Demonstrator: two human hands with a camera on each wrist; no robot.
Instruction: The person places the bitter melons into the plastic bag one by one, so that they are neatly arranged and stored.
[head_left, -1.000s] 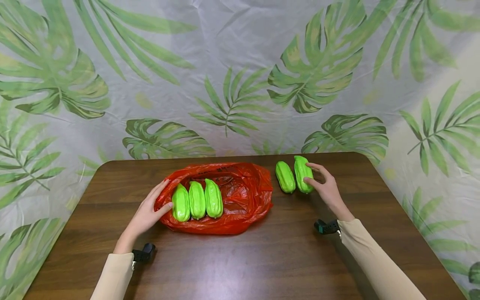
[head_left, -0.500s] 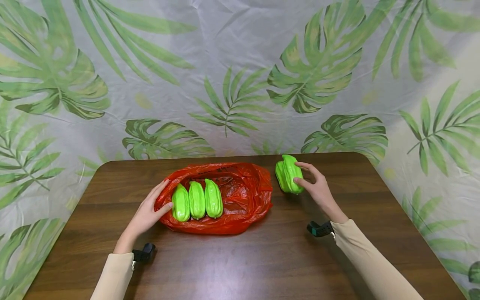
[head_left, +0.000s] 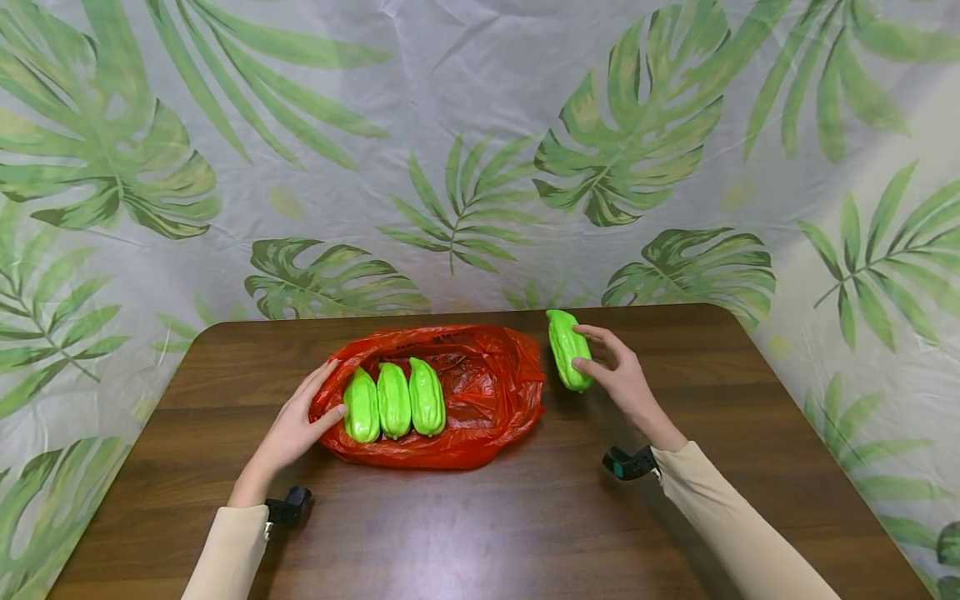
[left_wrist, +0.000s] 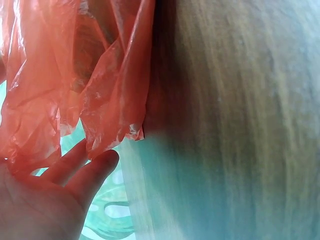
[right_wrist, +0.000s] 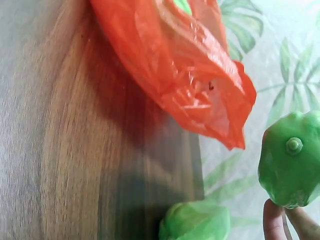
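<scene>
My right hand point(head_left: 622, 375) holds a bright green ribbed gourd point(head_left: 567, 350) between thumb and fingers, raised just right of a red plastic bag point(head_left: 517, 425). A second green gourd point(right_wrist: 195, 222) shows low in the right wrist view; in the head view the held gourd hides it. Three more gourds point(head_left: 393, 400) lie side by side in the left half of the open bag. My left hand point(head_left: 296, 425) holds the bag's left rim, its thumb over the edge near the leftmost gourd. The left wrist view shows the fingers point(left_wrist: 92, 175) against the red film.
A dark wooden table point(head_left: 450, 533) carries everything. Behind its far edge hangs a pale cloth point(head_left: 480, 250) with a green leaf print. A black strap point(head_left: 630, 462) sits on the right wrist, and another strap point(head_left: 288, 504) on the left.
My right hand has lifted one gourd and carried it left, over the other gourd and toward the bag. The left hand and the bag have stayed put.
</scene>
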